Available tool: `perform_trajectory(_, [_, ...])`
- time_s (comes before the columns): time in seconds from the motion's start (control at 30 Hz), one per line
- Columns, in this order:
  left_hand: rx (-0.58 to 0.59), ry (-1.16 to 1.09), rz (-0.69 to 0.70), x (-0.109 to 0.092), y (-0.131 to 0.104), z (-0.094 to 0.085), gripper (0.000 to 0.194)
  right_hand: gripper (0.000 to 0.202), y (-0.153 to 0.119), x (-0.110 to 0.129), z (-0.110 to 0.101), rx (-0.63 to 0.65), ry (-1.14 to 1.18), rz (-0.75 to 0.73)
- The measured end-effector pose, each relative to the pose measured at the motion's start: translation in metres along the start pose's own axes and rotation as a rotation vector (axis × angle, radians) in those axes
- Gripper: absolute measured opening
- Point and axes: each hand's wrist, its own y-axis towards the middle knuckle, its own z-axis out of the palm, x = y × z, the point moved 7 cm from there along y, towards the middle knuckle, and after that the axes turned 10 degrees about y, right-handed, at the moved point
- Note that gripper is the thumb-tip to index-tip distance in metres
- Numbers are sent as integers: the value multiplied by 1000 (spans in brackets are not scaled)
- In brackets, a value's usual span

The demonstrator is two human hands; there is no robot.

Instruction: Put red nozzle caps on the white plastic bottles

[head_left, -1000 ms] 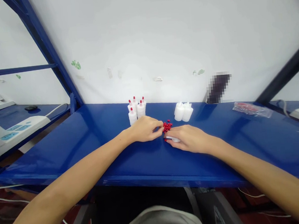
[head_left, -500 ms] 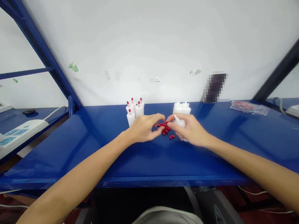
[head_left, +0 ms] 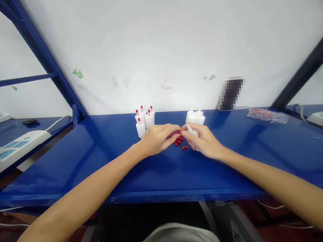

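My right hand (head_left: pixel 203 142) is wrapped round a white squeeze bottle (head_left: pixel 192 130), whose uncapped pointed nozzle sticks up between thumb and fingers. Thumb and fingertips of my left hand (head_left: pixel 160 138) come together against the right fingertips, pinching what looks like a small red cap (head_left: pixel 181 131); the fingers partly hide it. Under and between both hands lies a loose heap of red caps (head_left: pixel 178 140), with a few apart (head_left: pixel 185 148) nearer me. Left of the heap stand several white bottles (head_left: pixel 141 128) with red caps on their nozzles. Behind my right hand are uncapped white bottles (head_left: pixel 195 117).
The blue table (head_left: pixel 154 177) runs up to a white wall. A clear plastic bag with red contents (head_left: pixel 267 115) lies at the back right. White power strips (head_left: pixel 26 144) and a black mouse (head_left: pixel 29 121) are on the left. Blue frame posts (head_left: pixel 76 114) flank the table.
My left hand has moved right and its thumb and fingers have closed at the right fingertips, where the red cap is. My right hand still holds the bottle in nearly the same place.
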Motion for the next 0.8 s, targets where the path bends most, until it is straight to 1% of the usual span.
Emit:
perform_trajectory(0.07, [-5, -13, -14, 1, 0, -1, 16, 26, -2, 3, -2, -11, -92, -70])
perform_trajectory(0.23, [1, -25, 7, 0, 0, 0, 19, 18, -5, 10, 0, 22, -382, -202])
perform_trajectory(0.33, [7, -42, 10, 1, -2, 2, 20, 28, -6, 11, 5, 66, -415, -228])
perform_trajectory(0.43, [46, -79, 5, 1, -3, 7, 22, 39, -7, 11, 9, 105, -425, -246])
perform_trajectory(0.5, [70, -112, -7, 2, -4, 9, 23, 44, -8, 10, 10, 121, -427, -258])
perform_trajectory(0.57, [80, -150, -34, 5, -5, 11, 23, 43, -9, 11, 11, 132, -426, -305])
perform_trajectory(0.67, [108, -224, -92, 8, -6, 14, 24, 34, -10, 15, 12, 137, -442, -392])
perform_trajectory(0.73, [143, -306, -162, 11, -6, 17, 24, 27, -10, 15, 12, 130, -455, -392])
perform_trajectory(0.8, [183, -415, -260, 14, -7, 22, 26, 23, -8, 14, 11, 127, -460, -370])
